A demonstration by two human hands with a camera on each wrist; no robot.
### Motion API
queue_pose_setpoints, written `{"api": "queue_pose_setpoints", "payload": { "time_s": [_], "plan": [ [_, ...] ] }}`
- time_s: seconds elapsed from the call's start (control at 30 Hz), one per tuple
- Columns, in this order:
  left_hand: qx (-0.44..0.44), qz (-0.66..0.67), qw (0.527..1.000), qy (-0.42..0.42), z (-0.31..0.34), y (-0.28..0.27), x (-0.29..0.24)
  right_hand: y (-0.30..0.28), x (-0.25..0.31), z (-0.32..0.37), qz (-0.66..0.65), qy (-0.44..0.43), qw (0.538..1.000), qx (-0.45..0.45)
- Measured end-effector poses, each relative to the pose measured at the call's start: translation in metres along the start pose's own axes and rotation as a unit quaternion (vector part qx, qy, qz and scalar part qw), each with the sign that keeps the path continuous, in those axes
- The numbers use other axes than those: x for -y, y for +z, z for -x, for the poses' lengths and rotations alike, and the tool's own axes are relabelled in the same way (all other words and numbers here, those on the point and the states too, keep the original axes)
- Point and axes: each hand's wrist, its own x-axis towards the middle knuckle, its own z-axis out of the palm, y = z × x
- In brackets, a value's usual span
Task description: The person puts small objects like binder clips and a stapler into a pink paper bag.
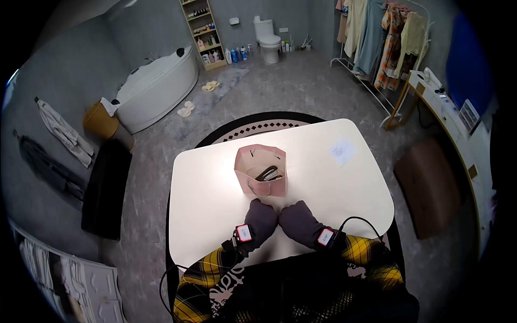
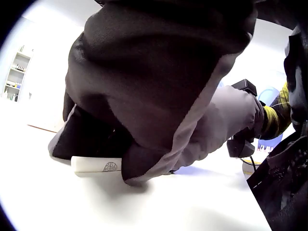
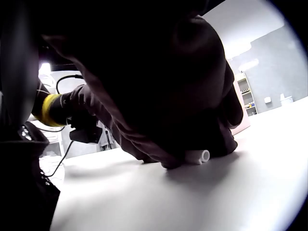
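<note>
My left hand (image 1: 262,222) and right hand (image 1: 299,222), both in dark grey gloves, are close together at the near side of the white table (image 1: 334,199). In the left wrist view, a slim white tube (image 2: 91,164) with a dark round printed mark sticks out of the left hand's curled fingers, low over the tabletop. A hollow white tube end (image 3: 196,156) shows under the right hand's fingers in the right wrist view. Whether both ends belong to one piece, I cannot tell. Just beyond the hands stands an open pink paper bag (image 1: 274,188) with dark, curved items (image 1: 267,173) inside.
A pale paper sheet (image 1: 341,152) lies at the table's far right. Cables run from both wrists. Around the table are a black bench (image 1: 106,188), a brown seat (image 1: 428,188), a white bathtub (image 1: 156,89), a clothes rack (image 1: 355,70) and a side desk (image 1: 444,110).
</note>
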Motion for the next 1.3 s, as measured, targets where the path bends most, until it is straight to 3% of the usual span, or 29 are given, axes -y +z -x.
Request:
{"api": "queue_pose_setpoints", "payload": {
  "time_s": [0.07,0.23,0.4,0.5,0.63,0.7,0.83,0.9,1.0,1.07,1.17,1.3],
  "plan": [
    [-0.024,-0.047,0.998,-0.022,-0.002,0.024,0.004,0.008,0.002,0.0,0.009,0.017,1.0,-0.005],
    [0.002,-0.03,0.999,0.015,-0.01,0.014,0.011,0.003,0.007,-0.001,0.018,0.044,0.999,-0.007],
    [0.073,0.008,0.996,0.043,-0.009,-0.014,0.016,-0.022,-0.006,-0.002,-0.1,0.027,0.994,0.017],
    [0.122,0.093,0.988,0.024,0.003,-0.032,0.013,-0.027,-0.014,0.005,-0.14,0.009,0.99,0.009],
    [0.163,0.099,0.981,-0.042,0.0,-0.091,-0.001,-0.029,-0.02,0.004,-0.124,-0.018,0.992,0.021],
    [0.187,0.114,0.969,-0.115,-0.004,-0.119,0.0,-0.045,-0.021,-0.001,-0.122,-0.023,0.992,-0.033],
    [0.056,0.239,0.95,-0.195,-0.005,-0.155,0.015,-0.086,-0.029,-0.018,-0.103,-0.042,0.973,-0.204],
    [-0.061,0.196,0.972,-0.117,-0.016,-0.167,0.021,-0.103,-0.036,-0.03,-0.081,-0.044,0.97,-0.224],
    [-0.107,0.116,0.982,-0.101,-0.033,-0.183,0.028,-0.122,-0.047,-0.054,-0.089,-0.041,0.951,-0.292],
    [-0.16,0.049,0.985,-0.036,-0.047,-0.183,0.034,-0.121,-0.057,-0.069,-0.085,-0.027,0.948,-0.307],
    [-0.157,0.011,0.987,0.0,-0.056,-0.165,0.059,-0.11,-0.067,-0.082,-0.114,-0.024,0.95,-0.291],
    [-0.146,0.045,0.988,-0.019,-0.059,-0.145,0.076,-0.104,-0.068,-0.089,-0.135,0.002,0.961,-0.243]
  ]
}}
